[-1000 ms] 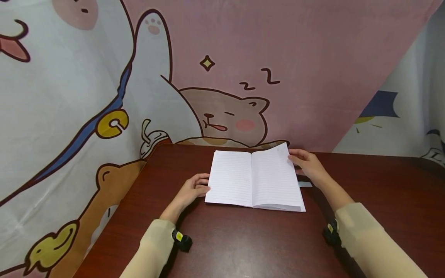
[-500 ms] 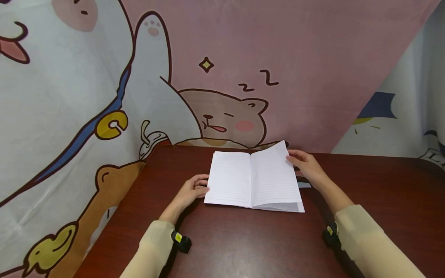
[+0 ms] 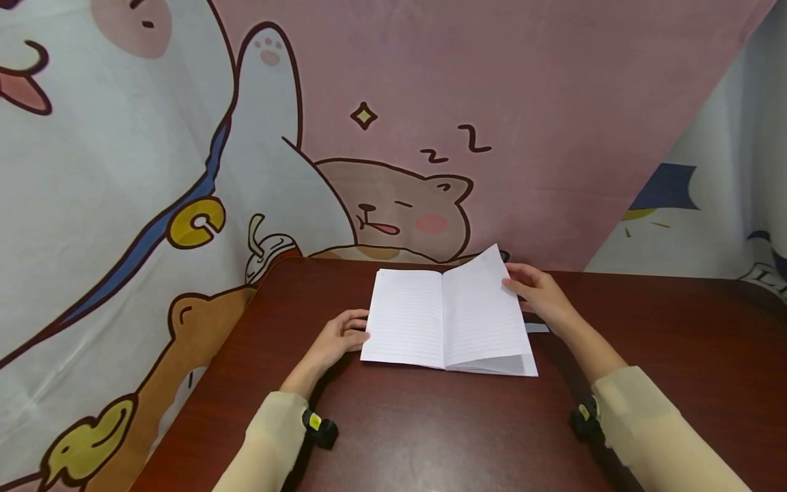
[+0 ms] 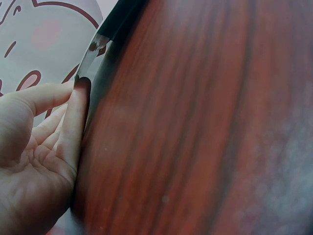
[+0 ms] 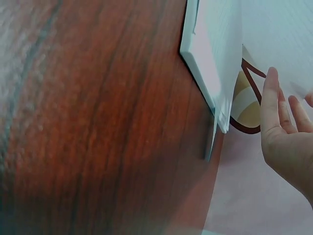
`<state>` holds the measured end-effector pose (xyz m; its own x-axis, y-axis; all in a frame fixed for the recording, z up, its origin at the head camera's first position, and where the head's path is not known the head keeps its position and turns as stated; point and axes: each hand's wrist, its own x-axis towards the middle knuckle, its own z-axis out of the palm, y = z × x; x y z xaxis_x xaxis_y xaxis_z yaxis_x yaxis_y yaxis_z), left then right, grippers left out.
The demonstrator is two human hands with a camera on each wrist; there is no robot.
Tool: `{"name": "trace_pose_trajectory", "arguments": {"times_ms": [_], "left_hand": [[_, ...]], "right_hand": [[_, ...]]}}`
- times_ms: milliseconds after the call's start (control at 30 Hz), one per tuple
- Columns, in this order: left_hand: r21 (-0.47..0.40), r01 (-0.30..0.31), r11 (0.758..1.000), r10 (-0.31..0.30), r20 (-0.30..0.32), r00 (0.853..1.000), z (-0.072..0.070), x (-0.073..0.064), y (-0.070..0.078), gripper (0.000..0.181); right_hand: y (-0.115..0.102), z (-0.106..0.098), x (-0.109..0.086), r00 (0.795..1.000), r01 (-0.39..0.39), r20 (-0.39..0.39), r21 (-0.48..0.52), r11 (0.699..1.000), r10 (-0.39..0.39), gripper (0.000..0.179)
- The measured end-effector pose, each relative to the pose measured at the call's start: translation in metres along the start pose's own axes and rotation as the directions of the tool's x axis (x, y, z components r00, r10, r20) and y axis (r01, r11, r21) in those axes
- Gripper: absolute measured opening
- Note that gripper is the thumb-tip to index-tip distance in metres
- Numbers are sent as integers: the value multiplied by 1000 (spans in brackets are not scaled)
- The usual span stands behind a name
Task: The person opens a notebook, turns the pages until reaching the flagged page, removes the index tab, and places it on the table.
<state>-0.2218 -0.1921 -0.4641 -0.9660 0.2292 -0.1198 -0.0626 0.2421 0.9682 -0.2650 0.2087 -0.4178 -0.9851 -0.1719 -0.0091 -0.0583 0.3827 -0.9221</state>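
- The left hand [image 3: 332,342] pinches the left edge of the open lined notebook [image 3: 406,314], thumb on one side and finger on the other.
- The notebook lies in the middle of the shiny brown table [image 3: 393,424], near its far edge. It should be light and easy to slide, and its edges look like the best place to hold.
- The right page [image 3: 482,307] curves up at its far corner. Paper like this should be soft and bendy, and may tear or crease if pulled hard, so a gentle pinch on the outer edge suits it.
- The right hand [image 3: 544,297] pinches that page by its outer edge, with the thumb in front.
- Writing, left to right: the black wrist camera [image 3: 322,430] has a yellow patch, but I can't read anything there.
- The pages show only lines; any tiny marks are too small to read.
- Two "z" letters [image 3: 472,137] are above the sleeping bear [image 3: 412,198] on the wall.
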Motion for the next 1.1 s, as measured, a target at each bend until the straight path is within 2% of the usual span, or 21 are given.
{"name": "trace_pose_trajectory", "arguments": {"times_ms": [333,600,800,1100], "left_hand": [[16,-3,1000,3,5,1000,-1,1,-1,51],[15,-4,1000,4,3,1000,-1,1,-2,51],[19,-4,1000,4,-3,1000,-1,1,0,51],[13,-8,1000,8,-2,1000,0,0,0,51]], "right_hand": [[-3,2,-3,999,52,6,-20,998,-52,54],[-6,8,-4,996,82,25,-73,994,-80,47],[-9,10,-3,991,132,37,-100,986,-129,43],[-7,17,-3,983,179,52,-46,983,-176,40]]}}
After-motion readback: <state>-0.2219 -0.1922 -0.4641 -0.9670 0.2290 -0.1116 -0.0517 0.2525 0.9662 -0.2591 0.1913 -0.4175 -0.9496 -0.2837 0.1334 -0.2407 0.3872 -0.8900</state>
